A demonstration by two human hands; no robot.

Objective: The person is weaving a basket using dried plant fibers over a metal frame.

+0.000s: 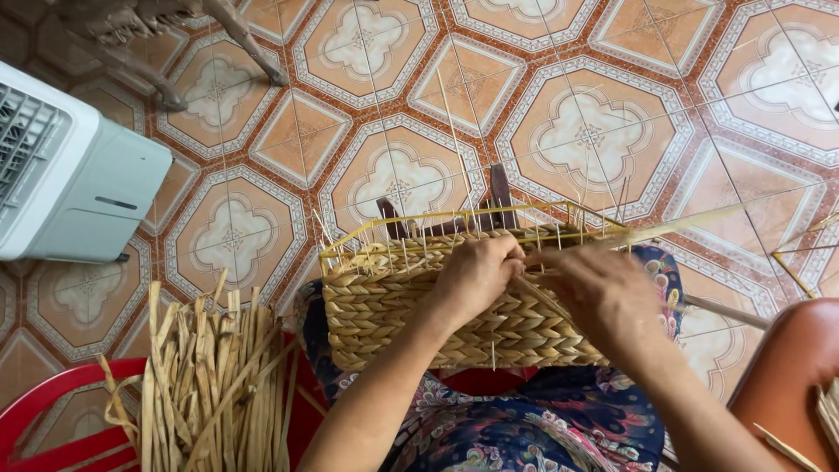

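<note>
The half-woven rectangular basket of braided tan straw on a yellow wire frame (419, 306) rests on the person's lap, its upper rim bristling with thin upright straw spokes (454, 114). The likeliest trouble, judging from this view, is a brittle spoke snapping or a weaving strand slipping loose near the rim if it is pulled too hard or at a sharp angle, leaving a gap in the braid. The left hand (476, 275) lies knuckles-up over the basket's top edge, fingers curled and pinching the weave there. The right hand (603, 293) comes in from the side, fingers closed on a long pale straw strand (690, 220) running outward. A bundle of loose dried straw strips (210, 385) stands beside the left knee.
</note>
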